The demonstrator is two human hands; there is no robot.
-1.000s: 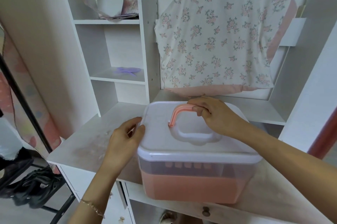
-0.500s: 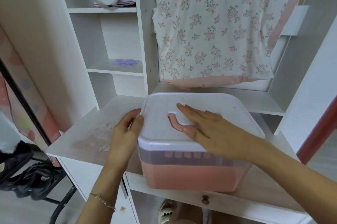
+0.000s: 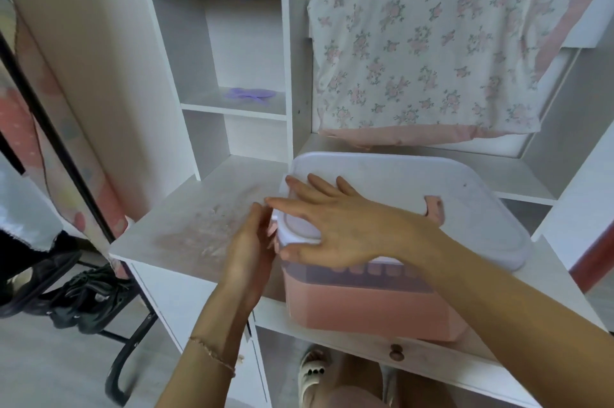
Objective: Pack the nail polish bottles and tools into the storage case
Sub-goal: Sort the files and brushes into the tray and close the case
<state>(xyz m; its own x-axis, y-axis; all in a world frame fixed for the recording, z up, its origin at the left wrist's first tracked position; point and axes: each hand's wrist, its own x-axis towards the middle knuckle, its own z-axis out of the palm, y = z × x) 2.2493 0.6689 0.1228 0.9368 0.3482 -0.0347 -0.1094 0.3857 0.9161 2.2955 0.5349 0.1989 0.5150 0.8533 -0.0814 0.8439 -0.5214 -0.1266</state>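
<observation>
Presently our right hand [image 3: 335,224] lies flat, fingers spread, on the lid's [image 3: 415,188] left corner; our left hand [image 3: 252,248], fingers together, touches the case [image 3: 365,308] wall just beside it. Case sits on the desk [image 3: 206,218], left hand nearer that corner.

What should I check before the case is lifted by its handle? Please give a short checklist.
1. Lid lies flat on the case: ok.
2. Left side latch is closed: cannot tell, the left hand hides it.
3. Handle is up and held: not ok, it lies folded, untouched.
4. Right hand is free: not ok, it lies spread over the lid corner.
5. Case stands fully on the desk: ok.
</observation>
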